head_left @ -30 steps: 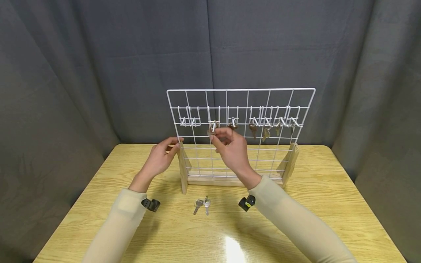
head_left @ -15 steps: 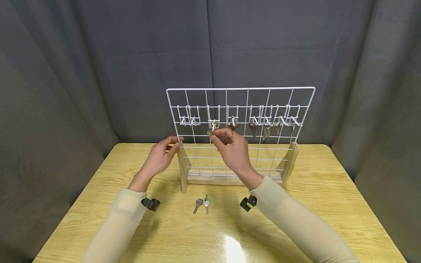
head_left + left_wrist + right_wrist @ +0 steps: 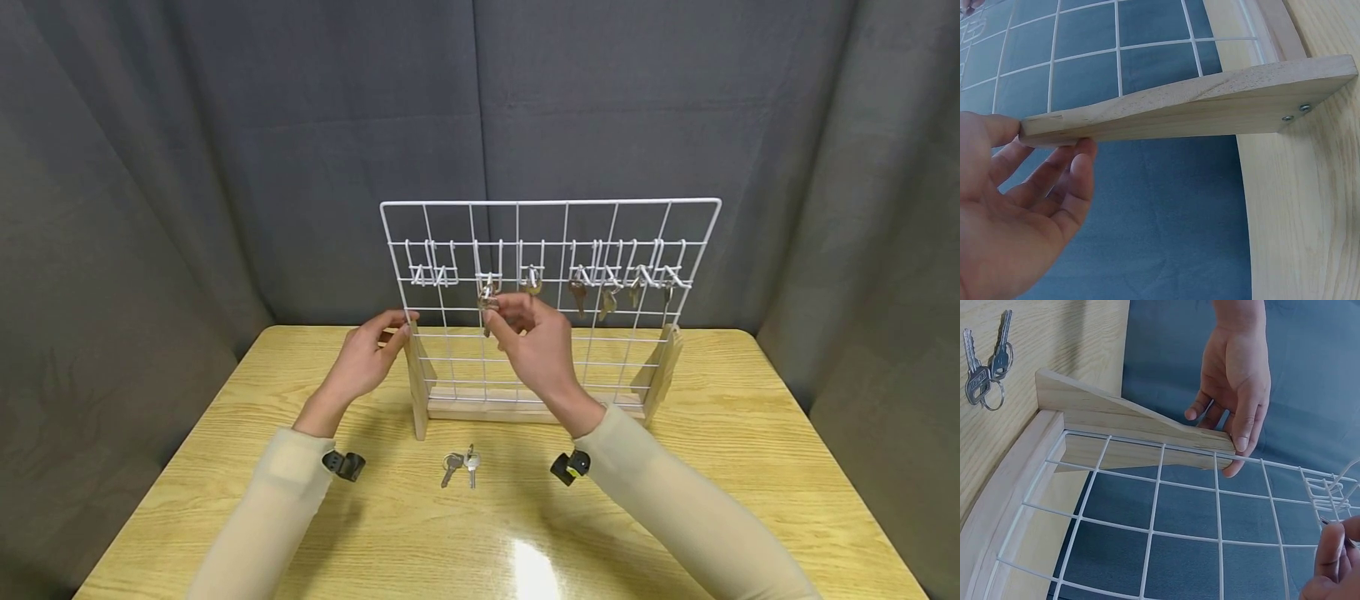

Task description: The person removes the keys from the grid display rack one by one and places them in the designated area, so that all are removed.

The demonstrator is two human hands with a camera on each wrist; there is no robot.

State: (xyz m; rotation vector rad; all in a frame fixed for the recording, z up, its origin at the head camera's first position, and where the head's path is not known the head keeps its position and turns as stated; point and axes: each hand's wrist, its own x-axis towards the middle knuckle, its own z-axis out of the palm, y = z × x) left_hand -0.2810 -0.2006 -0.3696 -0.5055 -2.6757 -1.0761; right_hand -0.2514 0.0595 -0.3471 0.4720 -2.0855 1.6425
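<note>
In the head view, a white wire grid rack (image 3: 517, 337) stands upright between two wooden side supports. My left hand (image 3: 365, 358) grips the top of the left wooden support (image 3: 1166, 109) between thumb and fingers, as the left wrist view also shows. The right hand (image 3: 536, 342) is raised at the grid's third hook from the left. Its thumb and forefinger pinch a key (image 3: 487, 302) hanging by that hook; in the right wrist view the fingers (image 3: 1330, 550) mostly hide it. Two keys (image 3: 472, 468) with rings lie on the table before the rack.
Several more keys (image 3: 577, 293) hang from hooks to the right of the right hand. Two hooks (image 3: 429, 275) at the left end carry no keys. Underneath is a wood-grain table (image 3: 375, 533), with a dark curtain (image 3: 337, 167) behind it.
The key at the third hook has turned so that its blade points down, and the right hand has shifted slightly right. The left hand has stayed on the support.
</note>
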